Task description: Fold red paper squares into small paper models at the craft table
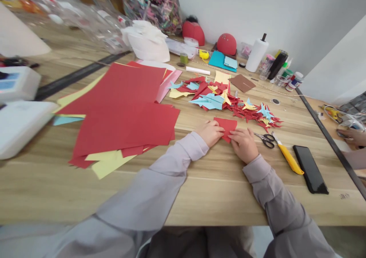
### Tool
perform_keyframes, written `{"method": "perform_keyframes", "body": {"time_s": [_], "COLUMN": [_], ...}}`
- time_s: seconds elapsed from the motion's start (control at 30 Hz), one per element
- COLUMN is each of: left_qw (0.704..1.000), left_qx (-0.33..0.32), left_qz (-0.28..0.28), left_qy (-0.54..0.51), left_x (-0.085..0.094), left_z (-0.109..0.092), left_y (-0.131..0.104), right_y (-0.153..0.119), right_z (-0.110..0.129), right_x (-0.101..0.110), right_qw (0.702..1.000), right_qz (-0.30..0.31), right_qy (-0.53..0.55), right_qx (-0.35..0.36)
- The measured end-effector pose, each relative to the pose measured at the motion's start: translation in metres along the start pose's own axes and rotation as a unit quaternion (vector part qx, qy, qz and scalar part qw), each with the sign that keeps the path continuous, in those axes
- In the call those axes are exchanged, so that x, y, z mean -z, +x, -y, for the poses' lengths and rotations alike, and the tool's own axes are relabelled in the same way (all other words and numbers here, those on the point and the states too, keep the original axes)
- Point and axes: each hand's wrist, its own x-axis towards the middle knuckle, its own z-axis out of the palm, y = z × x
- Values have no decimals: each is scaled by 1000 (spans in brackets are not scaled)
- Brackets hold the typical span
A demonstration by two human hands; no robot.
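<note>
A small piece of red paper (228, 125) lies on the wooden table in front of me, between my two hands. My left hand (210, 133) has its fingertips on the paper's left side, fingers close together. From the right, the fingers of my right hand (243, 143) hold down its lower right edge. The fingers cover part of the paper's lower edge. Just beyond it spreads a pile of folded paper pieces (237, 107), mostly red with some blue and yellow. Black-handled scissors (268, 140) and a yellow utility knife (290, 159) lie right of my right hand.
Large red paper sheets (126, 124) are stacked to the left, with yellow and blue edges showing. A black phone (311, 170) lies at the right. Bottles (278, 65) and a white roll (257, 54) stand at the back. Another person's hand (353, 137) is at the far right.
</note>
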Motion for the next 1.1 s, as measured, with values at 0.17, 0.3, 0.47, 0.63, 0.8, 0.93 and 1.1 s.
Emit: {"method": "perform_keyframes", "body": {"time_s": [0.17,0.3,0.47,0.63,0.8,0.93,1.1], "left_qw": [997,989,974,966,960,965,968], "left_qx": [61,126,187,206,224,232,237], "left_qz": [-18,-36,-69,-80,-93,-93,-74], "left_qy": [-46,-75,-105,-137,-140,-85,-45], "left_x": [3,5,4,2,3,2,1], "left_z": [1,-2,-7,-7,-12,-17,-20], "left_y": [-1,1,3,6,5,5,6], "right_y": [5,10,11,11,13,14,19], "right_z": [-4,-6,-5,-6,-5,-2,5], "right_x": [-4,-7,-9,-9,-10,-10,-6], "right_qw": [995,992,993,993,992,991,986], "right_qz": [-24,-17,-25,-22,-14,-16,12], "right_qy": [54,69,53,58,28,-10,-72], "right_qx": [-78,-106,-105,-101,-125,-132,-152]}}
